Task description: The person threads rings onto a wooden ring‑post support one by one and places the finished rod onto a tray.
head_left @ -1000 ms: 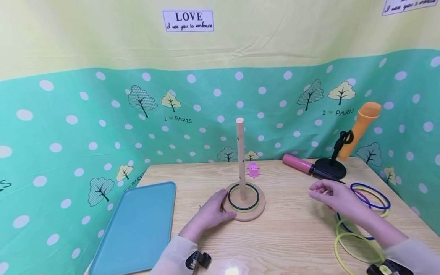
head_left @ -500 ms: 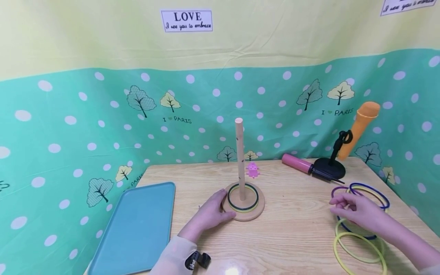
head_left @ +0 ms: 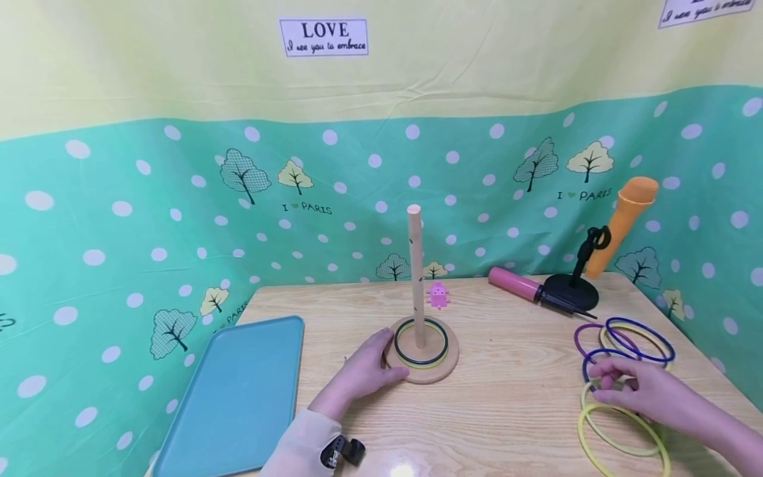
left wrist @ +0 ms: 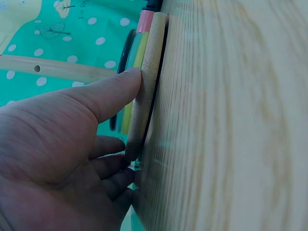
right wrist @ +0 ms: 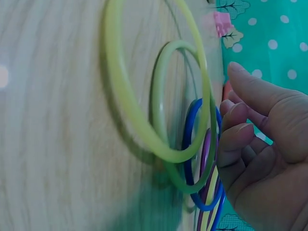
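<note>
My left hand (head_left: 366, 368) holds the round base (head_left: 453, 350) of a wooden ring-toss stand, thumb (left wrist: 120, 86) against its rim and fingers curved along the edge. From this base rises an upright post (head_left: 416, 278). Stacked around its foot lie a black ring (left wrist: 124, 54), a greenish one and a yellow ring (left wrist: 127, 118). My right hand (head_left: 646, 392) hovers over loose rings at the right, fingers loosely curled with nothing between them. Below it are a yellow ring (right wrist: 120, 79), a pale green ring (right wrist: 157, 101) and a blue ring (right wrist: 186, 132).
A purple ring (head_left: 576, 341) and another blue ring (head_left: 673, 348) lie further back. Behind them stand an orange microphone (head_left: 620, 222) on a black stand and a pink pump (head_left: 515, 283). A small pink toy (head_left: 438, 296) sits behind the post. At left is a blue tray (head_left: 238, 397).
My right hand has moved from the table's middle right, rightward and toward me, over the loose rings. My left hand has stayed at the base.
</note>
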`<state>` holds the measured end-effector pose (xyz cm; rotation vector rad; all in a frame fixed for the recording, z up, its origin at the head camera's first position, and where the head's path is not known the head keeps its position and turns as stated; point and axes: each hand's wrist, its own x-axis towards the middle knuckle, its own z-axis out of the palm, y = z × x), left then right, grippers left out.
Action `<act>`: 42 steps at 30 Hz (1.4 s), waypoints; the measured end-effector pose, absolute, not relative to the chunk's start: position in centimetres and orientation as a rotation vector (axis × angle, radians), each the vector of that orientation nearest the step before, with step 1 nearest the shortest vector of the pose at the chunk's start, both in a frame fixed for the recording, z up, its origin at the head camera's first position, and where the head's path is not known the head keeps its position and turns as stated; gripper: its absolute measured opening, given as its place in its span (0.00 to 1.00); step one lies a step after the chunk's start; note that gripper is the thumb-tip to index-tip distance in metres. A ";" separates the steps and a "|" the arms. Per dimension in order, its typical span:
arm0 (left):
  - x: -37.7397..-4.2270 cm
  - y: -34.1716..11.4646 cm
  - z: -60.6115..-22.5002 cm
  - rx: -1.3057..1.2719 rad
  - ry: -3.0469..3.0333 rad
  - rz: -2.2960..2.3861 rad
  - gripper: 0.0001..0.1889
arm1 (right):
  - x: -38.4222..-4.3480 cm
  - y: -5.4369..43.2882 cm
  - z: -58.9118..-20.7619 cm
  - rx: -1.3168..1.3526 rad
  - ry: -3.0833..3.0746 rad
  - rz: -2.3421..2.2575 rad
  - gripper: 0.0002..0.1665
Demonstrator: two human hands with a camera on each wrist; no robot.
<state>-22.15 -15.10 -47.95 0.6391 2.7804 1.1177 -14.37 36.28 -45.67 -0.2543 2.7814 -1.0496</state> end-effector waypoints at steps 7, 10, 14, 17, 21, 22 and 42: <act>-22.2 -15.1 -48.0 0.632 2.780 1.110 0.47 | -14.5 36.5 -46.7 -0.275 2.779 -1.016 0.19; -22.2 -15.2 -48.1 0.630 2.778 1.111 0.47 | -14.6 36.5 -46.9 -0.285 2.793 -0.996 0.19; -22.3 -15.2 -48.1 0.640 2.784 1.114 0.47 | -14.8 36.1 -47.0 -0.279 2.813 -0.959 0.18; -22.2 -15.2 -48.0 0.644 2.789 1.113 0.47 | -15.0 35.7 -47.1 -0.274 2.817 -0.952 0.16; -22.2 -15.2 -47.9 0.635 2.791 1.109 0.47 | -15.4 35.2 -47.1 -0.253 2.839 -0.937 0.14; -22.2 -15.2 -47.9 0.635 2.791 1.109 0.47 | -15.5 35.0 -47.1 -0.244 2.849 -0.930 0.13; -22.2 -15.0 -48.0 0.616 2.779 1.115 0.47 | -18.0 32.3 -47.5 -0.312 2.977 -0.929 0.06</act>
